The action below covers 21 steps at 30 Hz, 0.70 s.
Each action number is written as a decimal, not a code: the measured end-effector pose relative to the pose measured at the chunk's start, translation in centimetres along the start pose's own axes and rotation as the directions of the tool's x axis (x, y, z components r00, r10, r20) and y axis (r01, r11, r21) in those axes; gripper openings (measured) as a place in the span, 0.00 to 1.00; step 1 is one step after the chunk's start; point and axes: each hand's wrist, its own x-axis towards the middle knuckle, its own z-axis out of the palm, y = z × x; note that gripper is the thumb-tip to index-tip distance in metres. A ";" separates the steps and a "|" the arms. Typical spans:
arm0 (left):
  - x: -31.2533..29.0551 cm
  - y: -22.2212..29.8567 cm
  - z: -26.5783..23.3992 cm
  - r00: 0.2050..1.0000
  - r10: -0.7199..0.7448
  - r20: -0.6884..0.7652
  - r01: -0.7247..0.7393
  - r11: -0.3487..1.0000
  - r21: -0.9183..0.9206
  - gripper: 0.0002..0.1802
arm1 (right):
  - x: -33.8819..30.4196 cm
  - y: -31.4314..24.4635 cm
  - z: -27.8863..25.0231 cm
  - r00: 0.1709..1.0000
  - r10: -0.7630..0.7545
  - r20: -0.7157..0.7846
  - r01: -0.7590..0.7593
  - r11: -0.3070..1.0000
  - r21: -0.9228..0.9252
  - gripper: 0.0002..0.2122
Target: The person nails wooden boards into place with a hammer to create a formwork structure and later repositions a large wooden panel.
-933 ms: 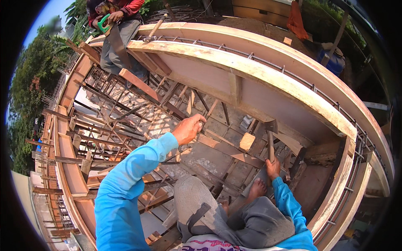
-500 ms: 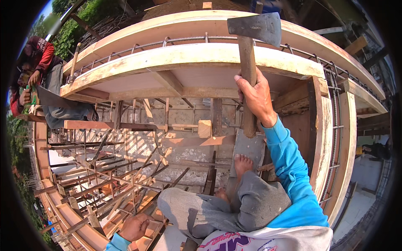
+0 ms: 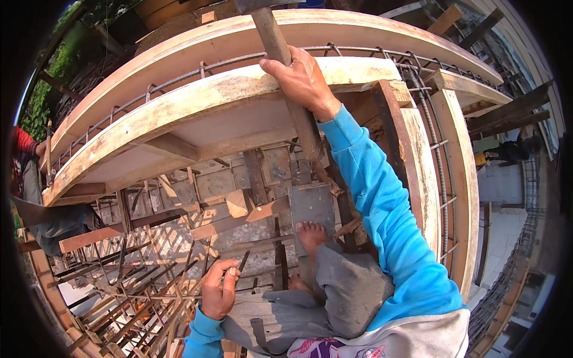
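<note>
My right hand is wrapped round the wooden handle of an axe. Only part of the dark metal head shows at the top edge, and the handle's lower end hangs below my fist. Hand and axe are over the near wooden beam of a formwork; whether they touch it, I cannot tell. My left hand is raised above my grey-trousered leg, fingers curled and pressed together. A thin dark stick shows by its fingertips; whether it is held or lies behind, I cannot make out.
Steel reinforcing bars run between the formwork boards. My bare foot rests on a grey board. Timber props crowd the drop at lower left. At the left edge sits another person with a saw blade nearby.
My view has swung right. The axe has shifted left and up in the picture, its head partly leaving it. My left hand has risen toward the middle. The other person is now mostly cut off.
</note>
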 end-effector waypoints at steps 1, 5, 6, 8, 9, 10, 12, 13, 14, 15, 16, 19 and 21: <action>-0.2 0.0 0.1 0.999 -0.016 0.050 0.014 0.999 0.032 0.08 | 0.0 0.3 -0.1 1.000 0.004 0.007 -0.004 0.999 -0.033 0.20; -1.3 -0.9 0.2 0.989 -0.090 0.115 0.082 0.994 0.073 0.08 | 0.9 0.7 0.3 0.998 0.058 0.031 -0.055 0.994 -0.096 0.20; -1.6 -1.1 0.0 0.989 -0.105 0.101 0.099 0.994 0.055 0.08 | 1.0 0.7 0.2 0.998 0.059 0.027 -0.056 0.994 -0.098 0.20; -2.9 -1.3 -1.4 0.984 -0.148 0.095 0.146 0.989 0.028 0.08 | 1.3 0.1 -0.3 0.990 0.091 0.105 -0.070 0.980 -0.185 0.21; -3.9 -1.4 -2.6 0.969 -0.211 0.126 0.214 0.977 -0.014 0.09 | 1.5 0.0 -0.7 0.984 0.109 0.143 -0.080 0.977 -0.198 0.21; -5.0 -1.5 -3.6 0.951 -0.269 0.153 0.279 0.959 -0.051 0.11 | 1.7 -0.1 -0.7 0.984 0.104 0.144 -0.075 0.978 -0.195 0.21; -8.3 -1.6 -4.7 0.994 -0.097 -0.055 0.092 0.992 -0.090 0.17 | 1.9 0.2 -0.1 0.988 0.085 0.132 -0.061 0.982 -0.177 0.21; -9.5 0.3 -5.7 0.964 -0.224 -0.146 0.214 0.973 -0.080 0.10 | 1.8 0.0 0.4 0.986 0.090 0.144 -0.065 0.984 -0.166 0.21; -10.8 2.7 -6.9 0.907 -0.350 -0.235 0.342 0.937 -0.077 0.10 | 1.6 -0.1 0.4 0.987 0.089 0.135 -0.065 0.983 -0.172 0.21; -11.9 3.8 -8.8 0.875 -0.428 -0.228 0.436 0.900 -0.016 0.09 | 1.5 -0.3 0.2 0.989 0.090 0.120 -0.069 0.983 -0.171 0.21; -12.6 4.7 -10.6 0.836 -0.504 -0.215 0.525 0.850 0.049 0.09 | 1.3 0.4 -0.4 0.986 0.112 0.125 -0.097 0.988 -0.121 0.21; -13.3 8.0 -11.3 0.704 -0.499 -0.505 0.546 0.835 -0.064 0.12 | 1.1 1.2 -0.6 0.986 0.121 0.118 -0.108 0.988 -0.112 0.22; -20.6 3.6 -14.9 0.687 -0.494 -0.533 0.562 0.826 -0.041 0.20 | 1.2 0.8 -0.3 0.997 0.050 0.058 -0.042 0.991 -0.130 0.22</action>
